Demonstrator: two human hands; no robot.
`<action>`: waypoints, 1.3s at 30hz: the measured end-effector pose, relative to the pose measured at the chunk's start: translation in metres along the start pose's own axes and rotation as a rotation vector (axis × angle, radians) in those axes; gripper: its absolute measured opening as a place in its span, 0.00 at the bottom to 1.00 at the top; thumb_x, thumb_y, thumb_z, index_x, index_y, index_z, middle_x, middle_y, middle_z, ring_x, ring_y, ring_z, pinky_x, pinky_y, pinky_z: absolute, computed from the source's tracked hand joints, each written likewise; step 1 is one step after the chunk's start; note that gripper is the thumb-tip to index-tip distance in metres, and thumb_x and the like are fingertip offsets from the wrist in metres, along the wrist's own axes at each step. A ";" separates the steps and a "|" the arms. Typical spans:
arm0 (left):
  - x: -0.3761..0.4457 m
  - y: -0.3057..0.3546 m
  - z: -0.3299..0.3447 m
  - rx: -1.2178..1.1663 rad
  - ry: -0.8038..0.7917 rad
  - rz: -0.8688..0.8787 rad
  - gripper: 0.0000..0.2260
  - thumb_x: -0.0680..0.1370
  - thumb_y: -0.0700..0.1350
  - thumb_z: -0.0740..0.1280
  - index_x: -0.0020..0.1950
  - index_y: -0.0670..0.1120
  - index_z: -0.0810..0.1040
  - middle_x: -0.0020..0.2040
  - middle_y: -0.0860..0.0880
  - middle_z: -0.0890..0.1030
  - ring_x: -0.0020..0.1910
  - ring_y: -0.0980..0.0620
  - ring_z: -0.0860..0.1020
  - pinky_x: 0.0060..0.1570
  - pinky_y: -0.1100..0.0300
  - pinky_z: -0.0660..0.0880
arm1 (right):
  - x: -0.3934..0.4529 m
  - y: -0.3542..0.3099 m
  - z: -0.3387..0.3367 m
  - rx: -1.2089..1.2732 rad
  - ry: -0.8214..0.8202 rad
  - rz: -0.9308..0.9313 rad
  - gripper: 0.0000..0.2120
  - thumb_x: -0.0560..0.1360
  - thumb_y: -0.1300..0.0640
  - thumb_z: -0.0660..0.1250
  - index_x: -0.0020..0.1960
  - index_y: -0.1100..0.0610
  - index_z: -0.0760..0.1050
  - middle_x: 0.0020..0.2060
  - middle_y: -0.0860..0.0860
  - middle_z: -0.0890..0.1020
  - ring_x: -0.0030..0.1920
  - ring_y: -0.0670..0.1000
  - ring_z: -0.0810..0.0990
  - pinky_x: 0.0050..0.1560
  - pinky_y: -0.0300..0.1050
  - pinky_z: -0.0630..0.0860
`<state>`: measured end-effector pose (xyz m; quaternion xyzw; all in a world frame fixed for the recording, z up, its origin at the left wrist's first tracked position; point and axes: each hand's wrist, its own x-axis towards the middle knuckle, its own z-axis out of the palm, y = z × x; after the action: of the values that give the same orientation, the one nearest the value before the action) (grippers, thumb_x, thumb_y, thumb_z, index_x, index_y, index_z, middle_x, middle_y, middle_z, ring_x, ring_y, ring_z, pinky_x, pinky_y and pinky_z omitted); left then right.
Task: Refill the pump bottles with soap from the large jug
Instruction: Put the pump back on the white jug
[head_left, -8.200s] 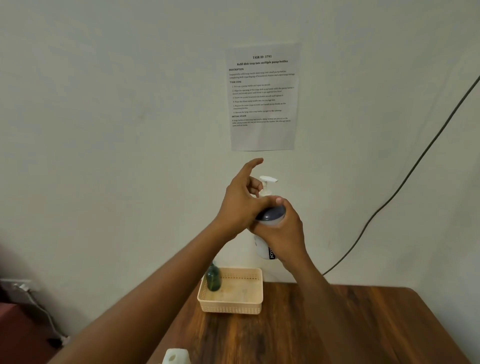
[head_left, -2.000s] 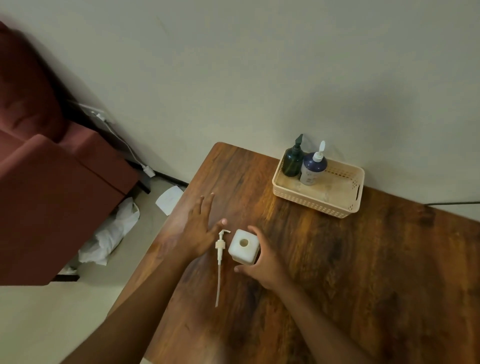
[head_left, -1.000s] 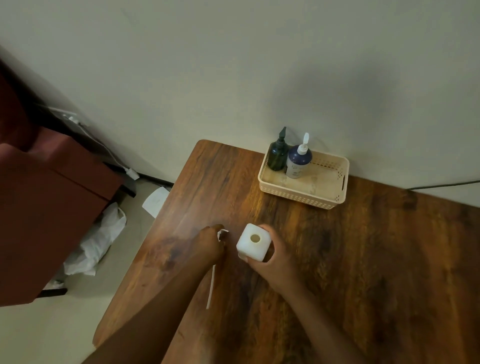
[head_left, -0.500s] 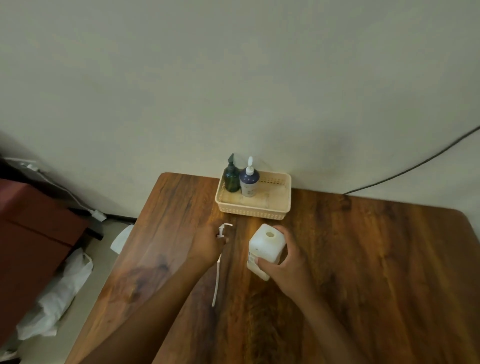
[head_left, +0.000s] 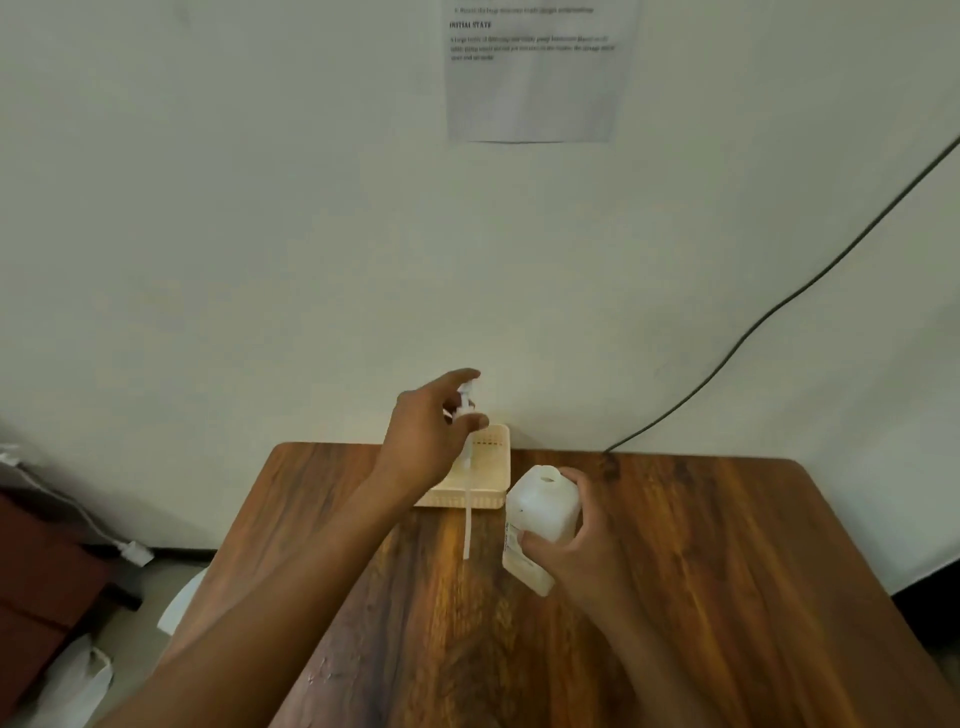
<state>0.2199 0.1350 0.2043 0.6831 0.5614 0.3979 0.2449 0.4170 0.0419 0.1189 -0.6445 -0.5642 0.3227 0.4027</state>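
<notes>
Just left of our right grip (head_left: 576, 551), wrapped round the open white bottle (head_left: 540, 512), our left grip (head_left: 426, 441) pinches the pump (head_left: 467, 415) aloft, so next its tube must drop into that mouth.

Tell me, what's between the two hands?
In the head view, the pump's long tube hangs between the left hand and the right hand gripping the jug.

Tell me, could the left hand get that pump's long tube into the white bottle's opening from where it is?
Probably yes. The left hand holds the pump up, its tube hanging free beside the white bottle. The opening is uncovered; the right hand grips lower down, though the tube's tip must be raised above it first.
</notes>
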 end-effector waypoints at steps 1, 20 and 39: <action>0.003 0.016 -0.005 -0.012 0.020 0.029 0.23 0.75 0.45 0.78 0.69 0.56 0.79 0.47 0.53 0.85 0.46 0.55 0.83 0.51 0.54 0.83 | -0.002 -0.004 -0.004 -0.001 0.010 -0.006 0.42 0.62 0.48 0.83 0.62 0.28 0.59 0.58 0.36 0.69 0.59 0.46 0.72 0.49 0.38 0.74; 0.030 0.170 -0.051 -0.119 0.225 0.322 0.24 0.73 0.45 0.80 0.68 0.48 0.81 0.47 0.48 0.87 0.45 0.54 0.85 0.52 0.70 0.80 | -0.011 -0.049 -0.036 -0.051 0.003 -0.149 0.40 0.63 0.46 0.80 0.67 0.33 0.60 0.56 0.29 0.67 0.55 0.36 0.72 0.42 0.26 0.65; 0.011 0.140 -0.018 -0.111 0.175 0.366 0.24 0.74 0.45 0.79 0.69 0.51 0.80 0.50 0.53 0.85 0.47 0.55 0.85 0.51 0.75 0.76 | 0.013 -0.074 -0.044 -0.109 0.095 -0.211 0.38 0.62 0.38 0.77 0.66 0.37 0.63 0.57 0.35 0.71 0.54 0.46 0.75 0.51 0.36 0.72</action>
<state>0.2861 0.1087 0.3264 0.7219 0.4242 0.5239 0.1563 0.4224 0.0512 0.2051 -0.6169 -0.6259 0.2166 0.4252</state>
